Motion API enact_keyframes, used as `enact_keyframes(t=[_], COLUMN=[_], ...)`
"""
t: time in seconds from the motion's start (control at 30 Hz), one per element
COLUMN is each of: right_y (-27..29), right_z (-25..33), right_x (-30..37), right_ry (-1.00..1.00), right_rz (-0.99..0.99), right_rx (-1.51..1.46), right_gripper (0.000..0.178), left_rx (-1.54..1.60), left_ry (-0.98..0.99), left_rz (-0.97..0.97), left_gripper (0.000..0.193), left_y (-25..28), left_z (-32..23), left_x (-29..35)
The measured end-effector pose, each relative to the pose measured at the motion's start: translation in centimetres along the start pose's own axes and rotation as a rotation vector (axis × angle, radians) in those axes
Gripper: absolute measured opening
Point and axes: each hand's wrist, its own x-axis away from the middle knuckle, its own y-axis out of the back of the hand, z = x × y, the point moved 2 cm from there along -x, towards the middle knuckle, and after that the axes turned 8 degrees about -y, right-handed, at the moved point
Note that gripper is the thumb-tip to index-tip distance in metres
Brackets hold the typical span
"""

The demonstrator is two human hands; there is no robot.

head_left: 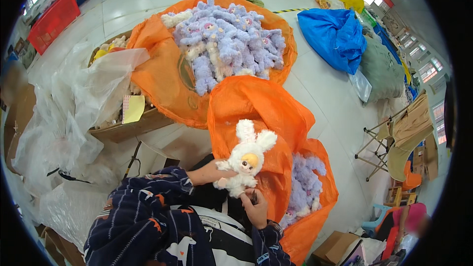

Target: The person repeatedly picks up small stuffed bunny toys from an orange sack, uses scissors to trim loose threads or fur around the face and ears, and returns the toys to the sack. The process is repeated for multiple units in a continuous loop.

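Note:
A white plush bunny doll [252,149] with long fluffy ears, a doll face and a yellow patch over its forehead lies over my lap, ears pointing away from me. My left hand [209,172] is closed on it from the left, its fingers mostly hidden behind the fur. Down at the doll's lower end, my right hand [256,210] is closed with fingertips touching the white fur. A small dark object [253,197] sticks up between its fingers, too small to name. An orange sack [246,98] spreads out beneath and behind the doll.
Lavender plush dolls [231,34] heap on another orange sack [162,79] ahead; more lavender plush [305,182] fills a sack at right. Clear plastic sheeting [64,133] covers the left. Beyond stand a blue sack [332,39], a folding chair [406,128] and a red bin [54,22].

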Motion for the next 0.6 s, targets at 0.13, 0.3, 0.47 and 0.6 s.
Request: enact_keyframes(t=[0.13,0.3,0.47,0.6], right_y=[1.1,1.2,2.6,7.2], right_z=[-0.3,0.3,0.0,-1.8], right_x=[-0.2,-0.3,-0.7,-1.4], right_ry=[0.001,-0.011,0.002,0.053], right_rz=[-0.047,-0.033,-0.114,-0.332], right_rx=[0.083,-0.002,-0.046,-0.054], right_gripper=[0.012,0.011,0.010,0.008], left_rx=[0.194,0.253,-0.408,-1.259], left_ry=[-0.101,-0.765,-0.788,-0.774], left_rz=[-0.036,-0.390,-0.427,-0.023], left_gripper=[0.040,0.037,0.028,0.028], left_y=[1.9,9.0,6.4,2.6], left_z=[-8.2,-19.5,-10.7,-0.1], left_x=[-3.4,-13.4,-16.0,-10.6])
